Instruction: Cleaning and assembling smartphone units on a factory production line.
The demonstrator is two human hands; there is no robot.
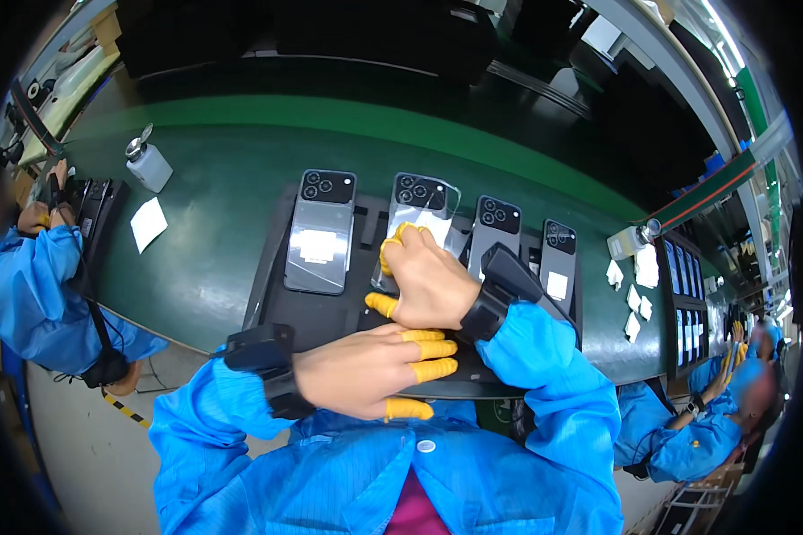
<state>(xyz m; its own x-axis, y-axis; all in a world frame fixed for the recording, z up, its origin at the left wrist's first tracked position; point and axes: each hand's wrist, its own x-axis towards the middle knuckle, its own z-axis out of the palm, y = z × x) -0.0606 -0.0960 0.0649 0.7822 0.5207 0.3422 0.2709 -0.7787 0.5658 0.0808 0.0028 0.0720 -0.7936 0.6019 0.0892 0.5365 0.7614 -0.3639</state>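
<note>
Head view: on the green desk (214, 241), a dark tray (317, 314) is set squarely before the person, apparently so that every phone can be reached. At its left, the first phone (317, 214) is laid with its camera block far and its back upward, presumably to keep that face accessible. Near it, the left hand (352, 367) is held palm down over the tray's near part, fingers extended rightward and thumb apart; nothing is seen gripped. The second phone (408, 214) lies left of the tray's middle, clear film (456, 198) standing past its far right corner. Over its near part the right hand (433, 278) is curled, seemingly to steady or press; whether film is pinched cannot be told, as the fingertips are hidden. The third phone (488, 234) is partly blocked by the black wrist device (511, 278); the fourth phone (558, 257) is placed at the right. Around the tray, a co-worker's hand (34, 218), a pump bottle (150, 168) and a white sheet (149, 225) are seen at left; at right, another bottle (627, 243), scattered white pieces (633, 326) and a dark rack of phones (678, 308) are found.
</note>
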